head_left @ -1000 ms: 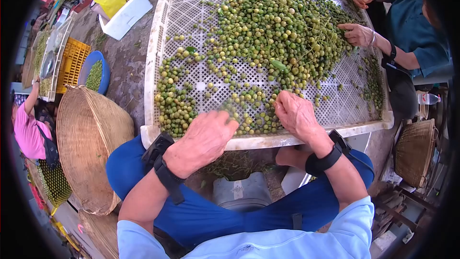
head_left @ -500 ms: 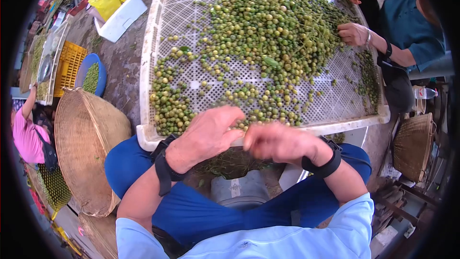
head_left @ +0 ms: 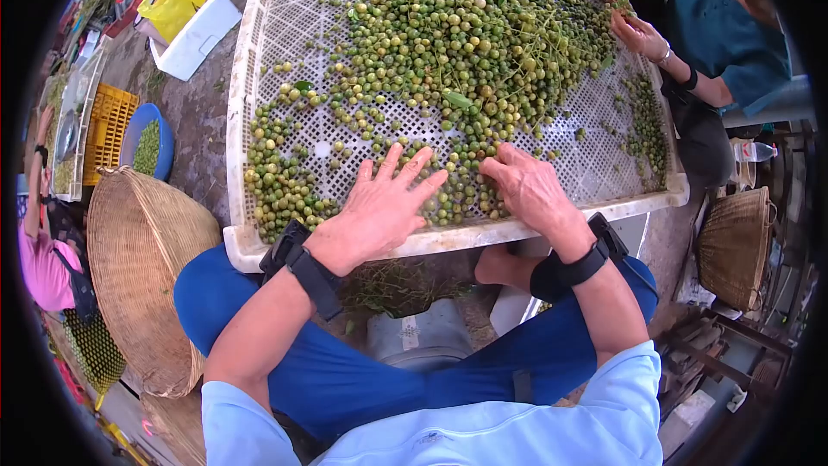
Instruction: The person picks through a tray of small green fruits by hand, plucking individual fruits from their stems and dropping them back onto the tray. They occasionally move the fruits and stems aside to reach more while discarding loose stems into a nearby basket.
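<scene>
A white mesh tray [head_left: 297, 13] in front of me holds a heap of small round green-yellow fruits [head_left: 448, 34], with thin green stems and a few leaves mixed in. Over the near left part of the tray, my left hand [head_left: 379, 203] lies open with its fingers spread, touching some fruits. My right hand [head_left: 530, 190] is beside it, its fingers bent down and closed into the fruits near the front rim. Whatever its fingertips pinch is hidden. Both wrists wear black straps.
Across the tray at right, a co-worker's hand [head_left: 638, 33] holds a small sprig. A woven basket [head_left: 142, 267] stands left, near a blue basin [head_left: 138, 134], a yellow crate [head_left: 109, 125] and a white foam box [head_left: 203, 30]. A grey bucket [head_left: 418, 336] sits between my knees.
Both my hands have moved forward from the front rim onto the fruits, and my left fingers have spread. The co-worker's near hand has lifted with a sprig. The view has shifted slightly.
</scene>
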`<state>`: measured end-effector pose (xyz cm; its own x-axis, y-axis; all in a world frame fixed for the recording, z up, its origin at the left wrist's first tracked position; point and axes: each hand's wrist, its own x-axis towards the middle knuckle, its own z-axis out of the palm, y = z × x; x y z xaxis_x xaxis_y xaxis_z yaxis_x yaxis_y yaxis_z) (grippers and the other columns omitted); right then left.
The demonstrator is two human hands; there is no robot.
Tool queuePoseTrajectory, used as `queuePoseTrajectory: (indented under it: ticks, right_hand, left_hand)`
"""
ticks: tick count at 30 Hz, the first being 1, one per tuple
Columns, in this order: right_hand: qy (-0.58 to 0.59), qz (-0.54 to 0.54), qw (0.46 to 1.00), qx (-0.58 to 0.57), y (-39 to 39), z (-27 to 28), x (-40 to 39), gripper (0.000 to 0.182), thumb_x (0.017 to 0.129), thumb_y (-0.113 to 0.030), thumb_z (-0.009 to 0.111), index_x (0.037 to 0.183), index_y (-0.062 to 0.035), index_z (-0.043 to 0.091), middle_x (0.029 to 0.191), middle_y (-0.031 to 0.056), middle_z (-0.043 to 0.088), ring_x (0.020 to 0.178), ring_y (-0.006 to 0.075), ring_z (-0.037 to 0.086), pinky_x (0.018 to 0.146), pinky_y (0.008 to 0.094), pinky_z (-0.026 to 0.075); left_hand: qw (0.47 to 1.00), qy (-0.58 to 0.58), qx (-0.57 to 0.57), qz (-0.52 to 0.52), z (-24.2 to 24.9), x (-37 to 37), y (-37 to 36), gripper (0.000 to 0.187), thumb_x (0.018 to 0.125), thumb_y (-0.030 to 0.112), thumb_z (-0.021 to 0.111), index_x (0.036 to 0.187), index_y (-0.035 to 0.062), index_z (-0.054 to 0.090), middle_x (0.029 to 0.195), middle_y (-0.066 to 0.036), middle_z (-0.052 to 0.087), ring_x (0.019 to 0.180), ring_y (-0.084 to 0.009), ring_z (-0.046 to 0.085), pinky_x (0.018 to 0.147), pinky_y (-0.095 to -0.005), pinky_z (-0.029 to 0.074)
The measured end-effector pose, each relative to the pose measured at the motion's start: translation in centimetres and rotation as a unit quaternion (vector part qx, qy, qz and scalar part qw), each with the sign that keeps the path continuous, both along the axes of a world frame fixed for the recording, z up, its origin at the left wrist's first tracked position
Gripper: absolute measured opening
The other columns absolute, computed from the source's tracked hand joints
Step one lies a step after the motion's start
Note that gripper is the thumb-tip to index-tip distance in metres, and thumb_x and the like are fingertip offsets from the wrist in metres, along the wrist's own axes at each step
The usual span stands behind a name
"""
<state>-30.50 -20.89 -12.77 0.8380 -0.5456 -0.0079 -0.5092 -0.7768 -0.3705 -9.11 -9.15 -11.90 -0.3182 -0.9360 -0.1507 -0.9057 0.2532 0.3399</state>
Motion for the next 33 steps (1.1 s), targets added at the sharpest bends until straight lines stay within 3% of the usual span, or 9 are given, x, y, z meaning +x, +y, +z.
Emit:
queuePoseTrajectory:
  ticks: [7,9,11,12,15,25,30,32,33]
  right_hand:
    - [0.026,0.016,1.0,0.005,-0.1,-0.1,0.0,0.006,0.078,-0.007,0.056,0.084,-0.0069,0.055,0.081,0.0111,0.053,0.073,0.0302,0.059,0.059,0.0419,0.048]
    - [0.009,0.001,1.0,0.01,0.1,-0.1,0.0,0.005,0.079,-0.007,0.056,0.084,-0.0064,0.055,0.08,0.0117,0.053,0.07,0.0315,0.059,0.058,0.0425,0.047]
    - [0.016,0.001,1.0,0.019,0.3,0.0,0.2,0.005,0.08,-0.008,0.056,0.084,-0.0058,0.054,0.079,0.0128,0.053,0.069,0.0329,0.059,0.058,0.043,0.047]
    - [0.023,0.0,0.999,0.026,0.3,0.1,0.2,0.006,0.08,-0.009,0.056,0.084,-0.0052,0.053,0.078,0.014,0.054,0.069,0.0342,0.059,0.058,0.0434,0.047]
    - [-0.031,-0.035,0.998,0.049,0.3,-0.6,0.1,0.011,0.082,-0.011,0.056,0.084,-0.0042,0.049,0.074,0.0161,0.056,0.068,0.0364,0.058,0.058,0.0453,0.046]
    - [-0.005,-0.116,0.991,0.06,-0.2,1.2,-0.3,0.018,0.085,-0.016,0.056,0.082,-0.0015,0.046,0.065,0.0194,0.057,0.063,0.0385,0.058,0.055,0.0458,0.044]
    - [-0.044,0.003,0.94,0.338,2.9,5.4,0.9,0.022,0.086,-0.02,0.056,0.077,0.0,0.055,0.059,0.0162,0.053,0.055,0.0331,0.055,0.051,0.0385,0.043]
    - [-0.008,0.09,0.873,0.479,5.0,5.9,1.7,0.032,0.088,-0.03,0.056,0.075,-0.0007,0.057,0.064,0.0159,0.057,0.058,0.0314,0.058,0.054,0.0395,0.046]
    - [0.029,0.18,0.904,0.388,6.6,4.2,2.0,0.034,0.088,-0.035,0.058,0.074,-0.0043,0.06,0.055,0.0148,0.056,0.051,0.0281,0.059,0.049,0.0363,0.046]
  left_hand:
    - [0.997,-0.01,0.076,0.001,1.9,2.4,1.7,0.031,0.077,0.014,0.064,0.106,0.0041,0.06,0.131,-0.013,0.045,0.114,-0.0308,0.045,0.09,-0.0411,0.041]
    - [0.998,-0.014,0.061,-0.005,3.3,3.2,2.2,0.02,0.077,0.014,0.063,0.094,0.0039,0.063,0.115,-0.011,0.053,0.104,-0.029,0.05,0.085,-0.0399,0.043]
    - [0.98,-0.051,0.186,0.043,4.3,4.0,2.5,0.014,0.077,0.014,0.063,0.085,0.0031,0.062,0.098,-0.011,0.056,0.092,-0.0287,0.055,0.078,-0.0397,0.045]
    - [0.995,-0.05,0.078,0.048,4.2,4.4,3.2,0.015,0.077,0.013,0.063,0.086,0.0025,0.059,0.086,-0.011,0.054,0.083,-0.0292,0.057,0.074,-0.0396,0.046]
    - [0.996,-0.07,-0.008,0.062,3.9,4.5,3.5,0.02,0.077,0.011,0.063,0.094,0.0021,0.057,0.085,-0.011,0.054,0.081,-0.0297,0.057,0.073,-0.0405,0.047]
    - [0.998,-0.043,-0.024,0.033,3.2,4.2,3.5,0.01,0.079,0.007,0.053,0.089,0.0045,0.054,0.08,-0.01,0.055,0.08,-0.026,0.058,0.071,-0.0383,0.046]
    - [0.997,-0.058,0.044,0.03,2.8,4.3,3.1,0.024,0.077,0.011,0.063,0.098,0.0029,0.054,0.085,-0.012,0.054,0.082,-0.0292,0.057,0.073,-0.04,0.047]
    - [0.997,-0.058,0.036,0.036,2.3,4.3,3.0,0.024,0.076,0.011,0.063,0.097,0.0026,0.054,0.087,-0.013,0.053,0.082,-0.0293,0.057,0.073,-0.04,0.047]
    - [0.998,-0.049,0.027,0.035,2.3,4.2,2.9,0.024,0.076,0.01,0.064,0.096,0.0023,0.054,0.089,-0.013,0.052,0.081,-0.0294,0.056,0.073,-0.04,0.047]
